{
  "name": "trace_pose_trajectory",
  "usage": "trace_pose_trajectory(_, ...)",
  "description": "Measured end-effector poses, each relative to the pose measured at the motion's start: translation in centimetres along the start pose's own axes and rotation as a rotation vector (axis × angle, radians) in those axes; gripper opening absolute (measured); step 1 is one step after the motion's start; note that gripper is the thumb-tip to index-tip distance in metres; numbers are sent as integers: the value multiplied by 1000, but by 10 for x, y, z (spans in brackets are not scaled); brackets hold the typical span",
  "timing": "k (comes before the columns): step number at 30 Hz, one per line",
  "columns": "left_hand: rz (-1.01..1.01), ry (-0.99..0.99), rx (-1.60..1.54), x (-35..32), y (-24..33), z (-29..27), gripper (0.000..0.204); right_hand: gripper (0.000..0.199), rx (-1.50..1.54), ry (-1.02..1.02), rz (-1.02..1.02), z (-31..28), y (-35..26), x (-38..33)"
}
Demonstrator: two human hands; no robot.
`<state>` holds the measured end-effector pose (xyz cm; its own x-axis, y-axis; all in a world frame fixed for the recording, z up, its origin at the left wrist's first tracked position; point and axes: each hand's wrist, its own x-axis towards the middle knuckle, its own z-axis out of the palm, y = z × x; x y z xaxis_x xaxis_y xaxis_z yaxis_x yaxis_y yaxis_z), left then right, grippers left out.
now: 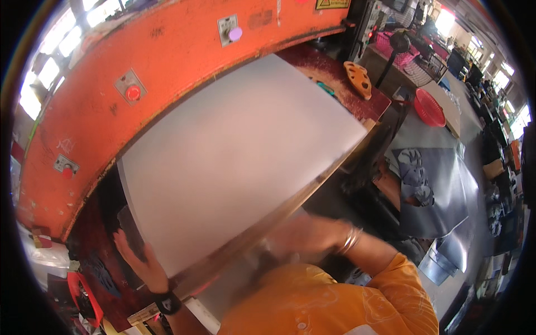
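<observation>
A large pale grey-white sheet (234, 151) lies flat across the bed of an orange press, reaching under its beam at the back. My left hand (142, 265) is at the sheet's near left edge, fingers stretched out and apart, with a dark band on the wrist. Whether its palm presses on the edge is hard to tell. Low in front of the wooden front edge (279, 218) of the bed, my right hand (304, 234) is smeared by motion. Bangles circle that wrist. Its fingers cannot be made out.
The orange press beam (178, 61) curves along the back, carrying a red button (133, 93) and a purple knob (235, 34). An orange shape with holes (357, 80) lies at the bed's far right. Further right are a red basket (430, 108) and a dark sheet with cut-outs (446, 195).
</observation>
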<state>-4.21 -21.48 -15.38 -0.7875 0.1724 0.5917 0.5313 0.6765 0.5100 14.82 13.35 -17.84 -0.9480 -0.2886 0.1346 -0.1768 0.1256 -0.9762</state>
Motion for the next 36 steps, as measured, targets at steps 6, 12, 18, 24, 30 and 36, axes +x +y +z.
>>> trace_pose_trajectory(6,14,-207,158,-66,16,54,60,49,-1181,1060,386,-213,45,-40)
trace_pose_trajectory(12,-108,-232,626,-30,-58,106,64,82,-918,885,427,-197,112,-55)
trace_pose_trajectory(18,-139,-304,856,77,-164,97,68,103,-858,790,475,-90,65,-26)
trace_pose_trajectory(24,-79,16,294,101,-101,128,69,63,-356,122,279,-83,-17,-7)
trace_pose_trajectory(30,130,-490,-29,-14,68,93,80,42,-807,755,389,-255,23,21)
trace_pose_trajectory(36,39,-657,346,-42,113,108,86,62,-1405,918,415,-389,136,42)
